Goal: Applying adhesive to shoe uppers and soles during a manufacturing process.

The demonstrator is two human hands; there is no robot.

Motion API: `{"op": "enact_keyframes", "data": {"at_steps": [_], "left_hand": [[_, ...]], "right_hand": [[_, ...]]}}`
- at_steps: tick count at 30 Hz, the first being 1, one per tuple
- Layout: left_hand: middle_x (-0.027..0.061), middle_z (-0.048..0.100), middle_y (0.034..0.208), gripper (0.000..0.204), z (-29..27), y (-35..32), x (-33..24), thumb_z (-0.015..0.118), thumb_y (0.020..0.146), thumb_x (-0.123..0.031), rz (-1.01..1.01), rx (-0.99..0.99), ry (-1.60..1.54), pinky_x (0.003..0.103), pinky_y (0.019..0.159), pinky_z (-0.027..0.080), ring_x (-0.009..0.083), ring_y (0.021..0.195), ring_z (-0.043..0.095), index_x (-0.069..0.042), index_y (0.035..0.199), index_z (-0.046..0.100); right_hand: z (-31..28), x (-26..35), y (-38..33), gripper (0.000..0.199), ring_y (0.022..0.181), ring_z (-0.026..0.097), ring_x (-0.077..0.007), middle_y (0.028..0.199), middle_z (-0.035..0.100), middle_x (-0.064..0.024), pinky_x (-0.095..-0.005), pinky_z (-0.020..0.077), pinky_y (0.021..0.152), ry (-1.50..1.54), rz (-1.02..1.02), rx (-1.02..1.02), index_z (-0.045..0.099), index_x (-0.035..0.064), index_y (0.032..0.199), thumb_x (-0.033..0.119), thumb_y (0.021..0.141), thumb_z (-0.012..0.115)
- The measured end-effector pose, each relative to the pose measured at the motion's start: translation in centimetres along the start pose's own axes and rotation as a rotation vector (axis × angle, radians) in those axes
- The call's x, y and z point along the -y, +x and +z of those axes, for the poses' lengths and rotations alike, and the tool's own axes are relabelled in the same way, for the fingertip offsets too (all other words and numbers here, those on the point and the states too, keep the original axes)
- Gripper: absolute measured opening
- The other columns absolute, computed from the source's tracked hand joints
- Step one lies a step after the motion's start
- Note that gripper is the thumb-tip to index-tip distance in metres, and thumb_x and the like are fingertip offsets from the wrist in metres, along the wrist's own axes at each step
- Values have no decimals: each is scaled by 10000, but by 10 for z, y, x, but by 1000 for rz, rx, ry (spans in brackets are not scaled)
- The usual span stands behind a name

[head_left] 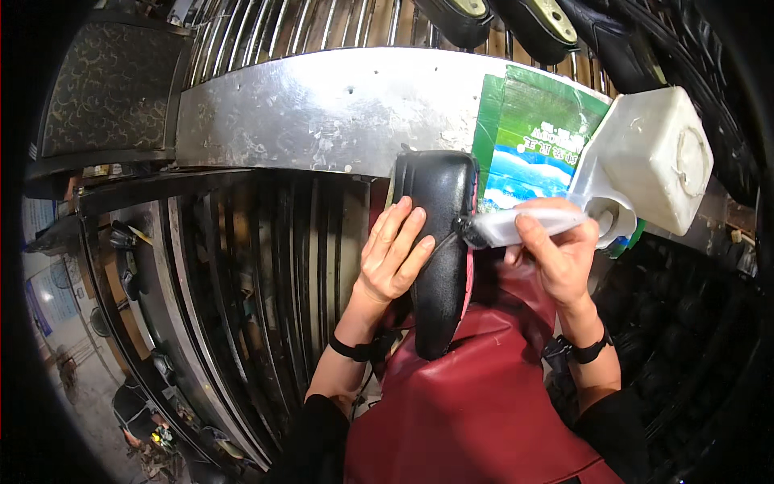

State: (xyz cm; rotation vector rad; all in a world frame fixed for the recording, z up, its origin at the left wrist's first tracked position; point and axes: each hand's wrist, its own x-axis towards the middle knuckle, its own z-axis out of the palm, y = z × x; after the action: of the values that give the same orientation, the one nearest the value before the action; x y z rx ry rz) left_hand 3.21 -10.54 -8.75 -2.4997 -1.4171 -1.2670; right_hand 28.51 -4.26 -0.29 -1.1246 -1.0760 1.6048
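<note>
A black leather shoe [439,278] lies on its side, with one end on the metal bench edge and the other over my lap. A pink line runs along its right edge. My left hand [397,252] grips it from the left, fingers laid across the leather and thumb hidden. In my right hand [558,256] is a brush [516,227] with a pale, translucent handle, pinched between thumb and fingers. Its dark tip touches the shoe's right edge around the middle.
A white plastic jug [649,153] with its top cut open lies on a green printed sheet [532,137] on the metal bench [322,109]. Beyond are metal rollers [355,24] bearing black shoes [536,24]. A dark slatted rack [258,282] stands left; a red apron [476,403] covers my lap.
</note>
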Motion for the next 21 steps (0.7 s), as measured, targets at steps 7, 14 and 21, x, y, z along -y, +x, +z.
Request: {"op": "enact_keyframes", "data": {"at_steps": [7, 14, 21], "left_hand": [[241, 687, 1326, 334, 3, -4, 2, 703, 939, -27, 12, -27, -19, 567, 992, 587, 473, 1251, 652, -55, 1260, 616], [243, 679, 1342, 316, 3, -5, 1, 675, 952, -34, 0, -27, -42, 573, 1026, 566, 467, 1275, 639, -51, 1263, 623], [242, 670, 1358, 343, 4, -1, 1, 672, 932, -53, 11, -57, -13, 563, 1024, 559, 464, 1268, 643, -35, 1272, 632]], "right_hand": [[11, 2, 73, 174, 565, 664, -131, 753, 724, -77, -267, 529, 514, -91, -38, -155, 726, -42, 974, 130, 985, 756], [-1, -4, 23, 198, 696, 709, -189, 870, 737, -136, -300, 571, 590, -47, -90, -20, 701, -70, 1100, 105, 1010, 718], [-9, -17, -49, 220, 734, 721, -177, 881, 743, -150, -285, 580, 630, -25, -92, 111, 716, -91, 1073, 117, 1003, 733]]}}
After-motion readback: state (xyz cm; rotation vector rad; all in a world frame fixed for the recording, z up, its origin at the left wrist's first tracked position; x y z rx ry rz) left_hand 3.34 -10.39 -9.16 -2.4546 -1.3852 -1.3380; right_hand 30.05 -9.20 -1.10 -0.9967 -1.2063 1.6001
